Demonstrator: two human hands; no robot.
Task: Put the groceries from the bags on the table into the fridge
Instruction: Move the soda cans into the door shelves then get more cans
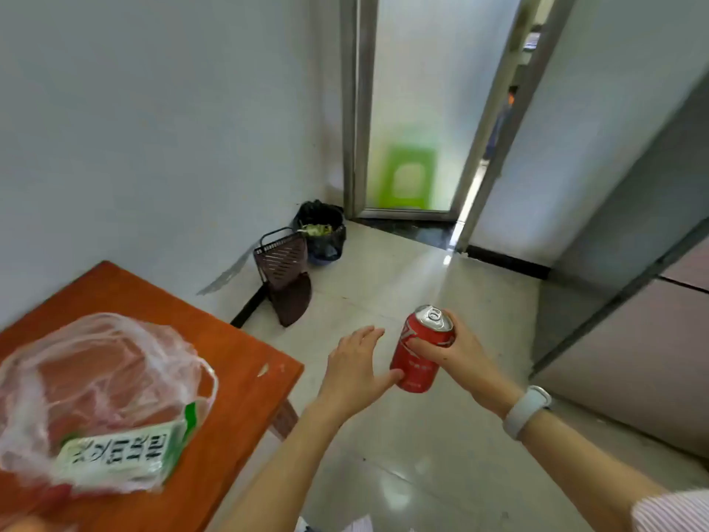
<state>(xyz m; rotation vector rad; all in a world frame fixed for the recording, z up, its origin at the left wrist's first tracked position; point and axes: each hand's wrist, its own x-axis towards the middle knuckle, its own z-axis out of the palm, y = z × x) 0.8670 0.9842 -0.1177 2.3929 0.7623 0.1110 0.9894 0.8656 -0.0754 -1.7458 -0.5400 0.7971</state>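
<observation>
Right hand (452, 353) wraps my smooth red metal can (421, 349); left hand (355, 368) spread, thumb touching it. Crinkled plastic bag (96, 385) on orange tabletop (238, 362).

The camera on my head looks forward and down, close over my hands, with the table (245, 351) at left and the floor (422, 435) beyond.

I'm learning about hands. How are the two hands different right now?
The right hand has its fingers curled round the red can, while the left hand is spread flat with straight fingers, only its thumb meeting the can's lower side. The right hand's wrist wears a white band; the left hand's wrist is bare. Both are held out over the floor, beside the table.
</observation>
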